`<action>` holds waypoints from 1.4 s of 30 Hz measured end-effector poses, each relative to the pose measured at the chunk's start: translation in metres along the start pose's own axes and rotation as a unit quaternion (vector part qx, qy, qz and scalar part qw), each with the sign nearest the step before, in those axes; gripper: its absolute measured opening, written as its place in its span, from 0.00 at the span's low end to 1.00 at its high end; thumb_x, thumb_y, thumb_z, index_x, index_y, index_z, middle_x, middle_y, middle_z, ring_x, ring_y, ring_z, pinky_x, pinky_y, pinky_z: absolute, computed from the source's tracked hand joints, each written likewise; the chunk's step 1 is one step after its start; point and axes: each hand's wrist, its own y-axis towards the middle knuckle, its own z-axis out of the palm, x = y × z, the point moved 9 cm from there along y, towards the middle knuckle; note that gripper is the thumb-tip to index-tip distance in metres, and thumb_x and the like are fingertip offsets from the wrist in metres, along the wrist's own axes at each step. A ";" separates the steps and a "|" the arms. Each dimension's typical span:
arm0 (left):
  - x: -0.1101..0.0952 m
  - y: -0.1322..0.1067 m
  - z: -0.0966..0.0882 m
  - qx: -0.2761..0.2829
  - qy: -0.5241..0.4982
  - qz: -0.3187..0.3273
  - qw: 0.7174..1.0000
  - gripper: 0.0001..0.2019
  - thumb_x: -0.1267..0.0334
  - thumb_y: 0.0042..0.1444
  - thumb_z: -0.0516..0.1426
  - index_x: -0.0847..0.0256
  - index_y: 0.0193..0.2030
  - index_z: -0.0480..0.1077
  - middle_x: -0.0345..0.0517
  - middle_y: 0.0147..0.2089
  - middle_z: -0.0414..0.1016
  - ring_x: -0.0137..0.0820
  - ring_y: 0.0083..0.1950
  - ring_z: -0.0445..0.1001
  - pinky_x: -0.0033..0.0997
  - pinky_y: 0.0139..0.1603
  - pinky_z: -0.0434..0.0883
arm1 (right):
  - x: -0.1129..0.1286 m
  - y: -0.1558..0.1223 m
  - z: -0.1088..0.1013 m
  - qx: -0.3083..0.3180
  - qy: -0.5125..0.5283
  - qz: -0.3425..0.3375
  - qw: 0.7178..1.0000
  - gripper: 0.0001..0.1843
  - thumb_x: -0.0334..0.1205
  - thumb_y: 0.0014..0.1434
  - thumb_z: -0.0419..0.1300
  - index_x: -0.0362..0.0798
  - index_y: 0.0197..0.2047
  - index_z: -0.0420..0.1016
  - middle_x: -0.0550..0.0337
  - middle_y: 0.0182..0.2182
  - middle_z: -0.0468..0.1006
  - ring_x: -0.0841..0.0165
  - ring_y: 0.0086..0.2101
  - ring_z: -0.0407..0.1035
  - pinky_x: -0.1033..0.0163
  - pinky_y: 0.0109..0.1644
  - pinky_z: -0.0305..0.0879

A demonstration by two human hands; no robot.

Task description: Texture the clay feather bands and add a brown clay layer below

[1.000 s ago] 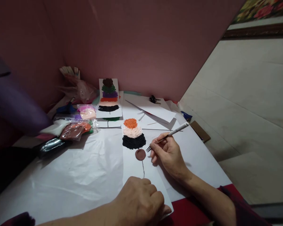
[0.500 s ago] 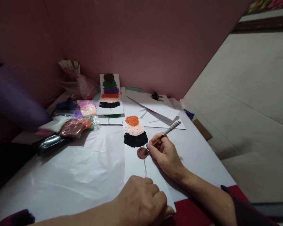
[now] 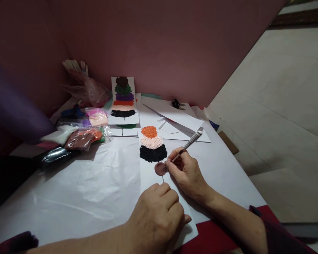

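Note:
My right hand (image 3: 187, 173) pinches a small fork (image 3: 192, 140) with a patterned handle. Its tines rest on a flat round piece of brown clay (image 3: 161, 168), which lies on a white paper strip (image 3: 148, 173). Above the brown disc on that strip are ridged black clay (image 3: 153, 153), pale pink clay (image 3: 152, 142) and orange clay (image 3: 149, 132). A thin drawn line runs below the disc toward my left hand (image 3: 159, 215). That hand is curled into a fist on the lower part of the strip, thumb sticking out to the right; its palm side is hidden.
A card with stacked coloured bands (image 3: 122, 102) leans at the back. Bagged clay (image 3: 81, 139) in several colours lies on the left, near a plastic bag of sticks (image 3: 87, 88). Keys (image 3: 177, 103) and loose white sheets (image 3: 180, 121) are at the back right. A pink wall (image 3: 161, 46) stands behind.
My left fist has moved up the strip, closer to the brown disc, covering more of the drawn line. The fork's tines have shifted slightly on the clay. The view has tilted a little.

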 end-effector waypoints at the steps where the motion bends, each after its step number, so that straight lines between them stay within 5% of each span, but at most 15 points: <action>1: 0.001 -0.001 0.001 0.003 -0.001 -0.002 1.000 0.13 0.69 0.61 0.53 0.64 0.23 0.66 0.44 0.24 0.68 0.31 0.26 0.62 0.32 0.25 0.58 | 0.000 0.000 -0.001 -0.005 -0.006 -0.004 1.000 0.04 0.34 0.58 0.57 0.49 0.36 0.63 0.66 0.24 0.68 0.72 0.23 0.63 0.64 0.27 0.61; 42: 0.010 -0.001 0.003 0.035 -0.028 -0.053 0.998 0.13 0.70 0.61 0.51 0.65 0.24 0.65 0.45 0.25 0.69 0.30 0.27 0.62 0.31 0.26 0.57 | -0.012 0.016 -0.018 -0.065 -0.023 0.003 0.998 0.04 0.34 0.58 0.56 0.49 0.35 0.63 0.64 0.26 0.68 0.70 0.25 0.64 0.64 0.29 0.61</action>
